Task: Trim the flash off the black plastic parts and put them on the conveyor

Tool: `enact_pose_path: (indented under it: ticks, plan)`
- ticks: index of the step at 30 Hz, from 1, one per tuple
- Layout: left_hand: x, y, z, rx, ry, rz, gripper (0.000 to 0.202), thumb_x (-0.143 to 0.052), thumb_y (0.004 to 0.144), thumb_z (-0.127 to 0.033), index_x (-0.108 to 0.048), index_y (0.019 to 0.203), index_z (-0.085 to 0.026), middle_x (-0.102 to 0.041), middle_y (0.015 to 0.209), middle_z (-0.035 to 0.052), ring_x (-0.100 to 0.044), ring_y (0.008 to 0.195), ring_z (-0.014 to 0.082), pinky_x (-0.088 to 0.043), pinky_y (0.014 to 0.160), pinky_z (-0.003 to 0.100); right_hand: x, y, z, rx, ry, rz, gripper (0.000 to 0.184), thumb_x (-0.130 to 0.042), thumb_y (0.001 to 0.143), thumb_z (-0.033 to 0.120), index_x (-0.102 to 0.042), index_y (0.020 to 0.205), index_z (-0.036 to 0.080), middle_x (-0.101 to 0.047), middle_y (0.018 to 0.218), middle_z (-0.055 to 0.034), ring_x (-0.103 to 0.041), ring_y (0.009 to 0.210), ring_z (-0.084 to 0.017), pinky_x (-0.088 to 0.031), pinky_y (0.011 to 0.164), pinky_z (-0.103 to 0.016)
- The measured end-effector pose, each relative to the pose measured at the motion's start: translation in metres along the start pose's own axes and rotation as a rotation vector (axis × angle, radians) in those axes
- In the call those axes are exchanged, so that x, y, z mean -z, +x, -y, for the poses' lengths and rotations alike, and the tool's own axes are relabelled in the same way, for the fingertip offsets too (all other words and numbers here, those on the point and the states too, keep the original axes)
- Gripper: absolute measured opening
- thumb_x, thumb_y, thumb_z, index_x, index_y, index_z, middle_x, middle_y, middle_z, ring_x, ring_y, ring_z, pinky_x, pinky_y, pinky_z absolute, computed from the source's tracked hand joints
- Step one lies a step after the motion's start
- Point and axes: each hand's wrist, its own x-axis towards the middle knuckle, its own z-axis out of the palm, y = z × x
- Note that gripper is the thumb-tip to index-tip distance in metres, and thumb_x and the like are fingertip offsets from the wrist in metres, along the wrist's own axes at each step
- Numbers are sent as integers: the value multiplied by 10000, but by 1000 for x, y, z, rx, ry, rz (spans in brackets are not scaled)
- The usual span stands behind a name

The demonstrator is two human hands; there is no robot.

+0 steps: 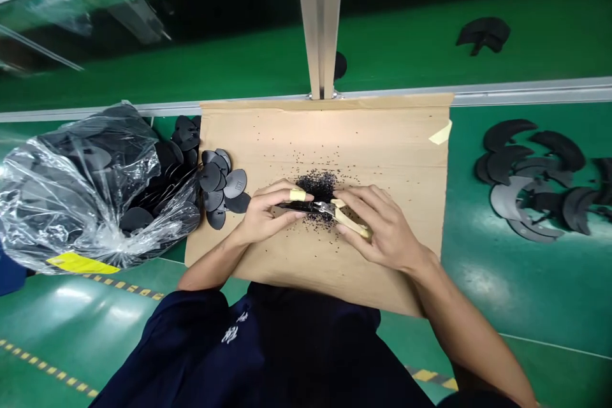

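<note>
My left hand (270,209), with yellow tape round a finger, pinches a thin black plastic part (299,206) seen nearly edge-on. In my right hand (377,223) is a pair of nippers (354,224) with pale yellow handles. Their metal jaws meet the right end of the black part; whether the blades are closed I cannot tell. Beneath both hands, a heap of tiny black scraps (316,183) lies on a brown cardboard sheet (253,131). Several flat, rounded black parts (235,183) are piled at the sheet's left side.
To the left, a clear plastic bag (90,185) is full of similar black parts. Several curved black pieces (514,197) lie on the green surface at right. A metal post (321,19) rises behind the cardboard's far edge, and another black piece (485,33) lies beyond the rail.
</note>
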Motion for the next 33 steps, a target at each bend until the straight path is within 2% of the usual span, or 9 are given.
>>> enact_pose_path:
  ticks: [3, 7, 13, 24, 29, 33]
  plan:
    - [0, -1, 1, 5, -2, 12, 239, -783, 894, -298, -804, 1124, -235, -774, 971, 78, -704, 875, 169, -581, 771, 292, -3, 0, 0, -3, -43, -20, 521, -617, 957, 334, -517, 1458, 227, -701, 1242, -139, -664, 1052, -285, -556, 843, -453]
    - [0, -2, 2, 10, -7, 35, 259, -781, 895, -260, -794, 1153, -243, -768, 984, 71, -699, 893, 163, -578, 786, 285, -6, -1, -3, 17, -73, -56, 540, -673, 945, 402, -542, 1431, 206, -716, 1148, -129, -671, 989, -265, -565, 795, -407]
    - [-3, -2, 3, -1, 16, 74, 253, -754, 914, -252, -786, 1165, -243, -773, 988, 70, -703, 891, 171, -579, 789, 302, -7, -5, -5, -18, -95, -27, 481, -657, 961, 438, -594, 1394, 239, -732, 1121, -107, -686, 964, -247, -583, 784, -388]
    - [-4, -1, 4, 29, -16, 58, 201, -740, 933, -312, -805, 1119, -272, -775, 955, 61, -699, 846, 175, -566, 766, 322, -6, -7, -7, -5, -88, -61, 436, -687, 956, 368, -634, 1369, 240, -754, 1076, -88, -698, 906, -220, -589, 737, -354]
    - [-5, -1, 6, 2, -33, 64, 233, -744, 931, -272, -792, 1159, -283, -780, 968, 56, -702, 860, 171, -560, 772, 322, -5, -4, -5, 5, -152, -55, 405, -695, 953, 350, -645, 1341, 242, -758, 1040, -73, -682, 845, -204, -568, 696, -338]
    - [-4, -2, 8, 45, -9, 59, 190, -762, 915, -331, -812, 1090, -276, -780, 948, 59, -693, 831, 179, -557, 763, 342, -4, -2, -2, 24, -203, -68, 366, -701, 950, 324, -661, 1294, 206, -758, 984, -68, -651, 788, -189, -546, 668, -320]
